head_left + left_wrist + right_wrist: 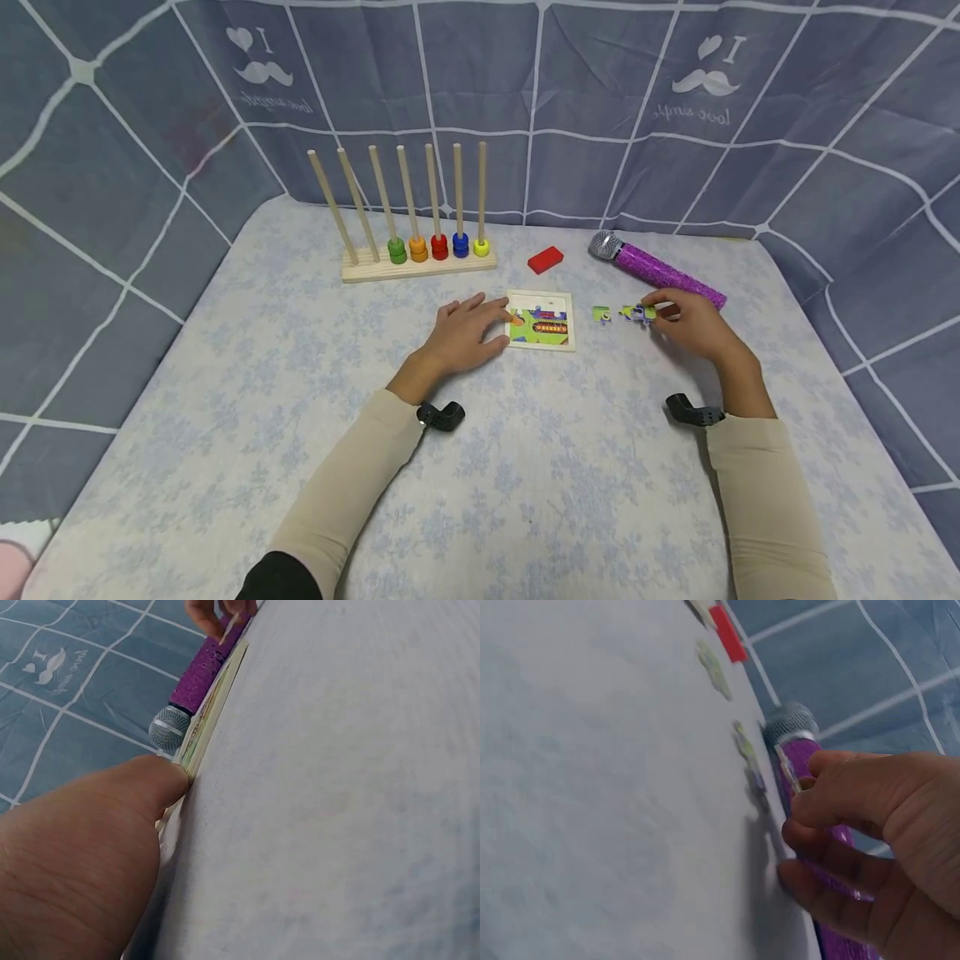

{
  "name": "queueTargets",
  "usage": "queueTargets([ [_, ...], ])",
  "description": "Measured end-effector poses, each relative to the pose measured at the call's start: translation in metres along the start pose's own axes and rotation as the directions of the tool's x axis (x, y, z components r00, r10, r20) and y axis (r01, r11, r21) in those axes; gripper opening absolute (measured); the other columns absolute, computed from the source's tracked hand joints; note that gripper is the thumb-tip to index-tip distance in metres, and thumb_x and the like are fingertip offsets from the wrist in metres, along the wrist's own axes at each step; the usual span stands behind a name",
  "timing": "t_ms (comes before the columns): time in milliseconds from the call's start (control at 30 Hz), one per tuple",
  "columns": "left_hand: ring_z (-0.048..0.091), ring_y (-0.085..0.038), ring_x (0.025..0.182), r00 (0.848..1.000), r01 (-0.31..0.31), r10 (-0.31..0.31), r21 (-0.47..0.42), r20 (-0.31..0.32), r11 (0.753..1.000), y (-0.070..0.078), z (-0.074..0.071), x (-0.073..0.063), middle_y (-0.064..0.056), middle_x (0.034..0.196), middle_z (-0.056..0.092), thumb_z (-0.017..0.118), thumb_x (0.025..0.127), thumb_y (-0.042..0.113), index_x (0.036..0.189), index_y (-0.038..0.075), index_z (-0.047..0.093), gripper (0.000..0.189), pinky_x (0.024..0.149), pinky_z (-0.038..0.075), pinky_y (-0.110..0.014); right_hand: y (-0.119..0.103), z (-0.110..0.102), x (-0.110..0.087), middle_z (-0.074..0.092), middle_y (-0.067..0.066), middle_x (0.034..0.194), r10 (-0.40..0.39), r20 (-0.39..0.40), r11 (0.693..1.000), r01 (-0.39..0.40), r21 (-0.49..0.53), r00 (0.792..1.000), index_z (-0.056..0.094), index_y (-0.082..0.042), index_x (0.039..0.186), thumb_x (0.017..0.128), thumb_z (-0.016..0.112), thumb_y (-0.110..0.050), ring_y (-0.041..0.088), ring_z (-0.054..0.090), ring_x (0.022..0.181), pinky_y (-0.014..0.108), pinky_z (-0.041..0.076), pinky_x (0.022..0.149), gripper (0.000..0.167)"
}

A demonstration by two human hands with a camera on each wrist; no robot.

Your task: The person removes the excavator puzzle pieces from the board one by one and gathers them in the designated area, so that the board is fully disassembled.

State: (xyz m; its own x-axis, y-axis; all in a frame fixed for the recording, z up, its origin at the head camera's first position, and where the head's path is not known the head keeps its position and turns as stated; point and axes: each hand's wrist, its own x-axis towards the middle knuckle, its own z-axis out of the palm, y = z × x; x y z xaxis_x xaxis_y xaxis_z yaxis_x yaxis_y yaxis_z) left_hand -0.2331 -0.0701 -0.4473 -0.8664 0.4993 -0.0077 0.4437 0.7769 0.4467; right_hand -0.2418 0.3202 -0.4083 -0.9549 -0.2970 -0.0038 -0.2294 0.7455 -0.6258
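Observation:
A small wooden puzzle tray (541,347) holds a partly filled picture in green, red and blue. At its left side lies my left hand (467,335), fingers spread, with the thumb (169,780) touching the tray's edge. My right hand (692,323) pinches a small puzzle piece (787,768) between thumb and index finger, just above the table. Below it another puzzle piece (748,754) lies on the cloth. A green and white puzzle piece (602,314) rests between that one and the tray. The picture on the held piece is hard to make out.
Behind the right hand lies a purple glittery microphone (660,268). A red block (545,260) sits beyond the tray. At the back left stands a wooden peg rack (405,268) with coloured beads on several pegs. Dark gridded cloth (487,92) walls the table's back and sides.

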Motion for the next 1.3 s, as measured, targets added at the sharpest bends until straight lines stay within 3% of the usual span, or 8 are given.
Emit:
queueTargets([
  [167,0.020,-0.026,0.151,1.000,0.002,-0.002,-0.006,-0.008,1.000,-0.002,-0.002,0.000,0.007,0.161,0.034,0.058,0.101,0.041,0.136,0.032,0.061,0.036,0.113,0.016,-0.058,0.011,-0.011,-0.005,0.057,0.027,0.132,0.039,-0.009,0.999,-0.039,0.001,0.999,0.063,0.003,0.126,0.094,0.061,0.005,0.049,0.060,0.113,0.037,0.054,0.079,0.032],
  [400,0.020,-0.027,0.151,1.000,-0.016,0.016,-0.023,-0.005,1.000,-0.003,-0.001,-0.002,0.006,0.161,0.034,0.057,0.101,0.041,0.136,0.031,0.061,0.036,0.112,0.016,-0.058,0.019,-0.010,-0.007,0.057,0.030,0.130,0.069,-0.007,0.997,-0.069,-0.037,0.998,0.063,0.005,0.124,0.092,0.058,0.009,0.051,0.058,0.114,0.060,0.047,0.092,0.033],
  [800,0.020,-0.027,0.151,1.000,-0.019,0.019,-0.023,-0.003,1.000,-0.001,0.000,-0.004,0.006,0.162,0.034,0.056,0.101,0.041,0.136,0.030,0.061,0.036,0.113,0.017,-0.057,0.022,-0.008,-0.008,0.059,0.032,0.126,0.083,-0.014,0.991,-0.085,-0.108,0.996,0.064,0.005,0.123,0.091,0.059,0.008,0.050,0.059,0.110,0.063,0.045,0.092,0.032],
  [933,0.020,-0.026,0.151,1.000,-0.009,0.009,-0.017,0.001,1.000,0.000,0.001,-0.004,0.006,0.162,0.034,0.056,0.101,0.042,0.137,0.031,0.061,0.037,0.113,0.016,-0.057,0.017,-0.010,-0.008,0.060,0.031,0.125,0.030,-0.026,0.992,-0.033,-0.124,0.999,0.063,0.005,0.123,0.092,0.060,0.005,0.048,0.061,0.106,0.061,0.047,0.088,0.032],
  [1133,0.019,-0.026,0.151,1.000,-0.010,0.010,-0.020,0.001,1.000,0.000,0.001,-0.003,0.006,0.162,0.034,0.056,0.101,0.042,0.137,0.031,0.061,0.038,0.113,0.016,-0.057,-0.007,-0.004,-0.001,0.062,0.028,0.123,-0.142,-0.059,0.982,0.134,-0.130,0.988,0.065,0.005,0.121,0.094,0.061,0.002,0.046,0.063,0.103,0.059,0.048,0.084,0.028],
  [1300,0.020,-0.026,0.151,1.000,-0.011,0.011,-0.015,-0.010,1.000,0.000,0.002,-0.004,0.006,0.162,0.034,0.056,0.101,0.041,0.137,0.030,0.061,0.037,0.113,0.016,-0.057,-0.038,0.013,0.013,0.064,0.024,0.123,-0.194,-0.001,0.975,0.193,-0.109,0.981,0.065,0.004,0.123,0.097,0.060,-0.001,0.044,0.060,0.109,0.059,0.046,0.091,0.027],
])
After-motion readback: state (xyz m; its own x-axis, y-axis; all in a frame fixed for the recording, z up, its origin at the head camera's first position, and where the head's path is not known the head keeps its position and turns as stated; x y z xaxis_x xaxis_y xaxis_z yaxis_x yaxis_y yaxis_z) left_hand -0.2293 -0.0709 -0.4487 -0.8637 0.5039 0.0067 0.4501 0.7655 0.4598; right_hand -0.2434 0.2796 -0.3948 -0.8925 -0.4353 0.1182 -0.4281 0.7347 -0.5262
